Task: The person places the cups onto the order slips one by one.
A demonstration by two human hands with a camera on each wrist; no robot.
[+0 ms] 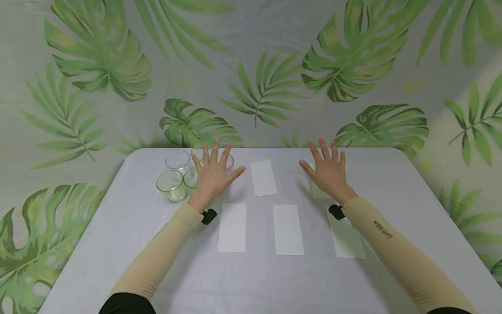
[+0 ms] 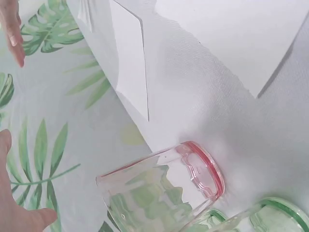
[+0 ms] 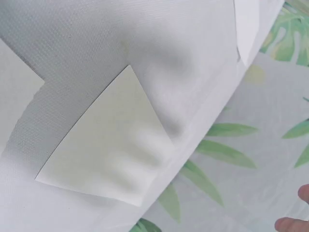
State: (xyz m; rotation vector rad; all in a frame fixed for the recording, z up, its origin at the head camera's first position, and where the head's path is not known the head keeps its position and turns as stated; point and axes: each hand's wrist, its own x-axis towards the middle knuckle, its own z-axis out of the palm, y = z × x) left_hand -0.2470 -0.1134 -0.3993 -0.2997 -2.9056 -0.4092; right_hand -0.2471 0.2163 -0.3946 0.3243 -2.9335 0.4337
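Observation:
My left hand is held with its fingers spread, overlapping a group of drinking glasses in the head view. A pink-tinted glass is nearest to it, with a green-tinted glass beside that one. Another green-tinted glass stands at the front of the group, a clear glass behind it. To the right, my right hand is also spread, holding nothing, and partly covers the back right white paper. Its finger shadows fall on that paper in the right wrist view.
Another white paper lies between the hands at the back. Three more form a front row: a left paper, a middle paper and a right paper partly under the right forearm. A leaf-patterned cloth hangs behind the white table.

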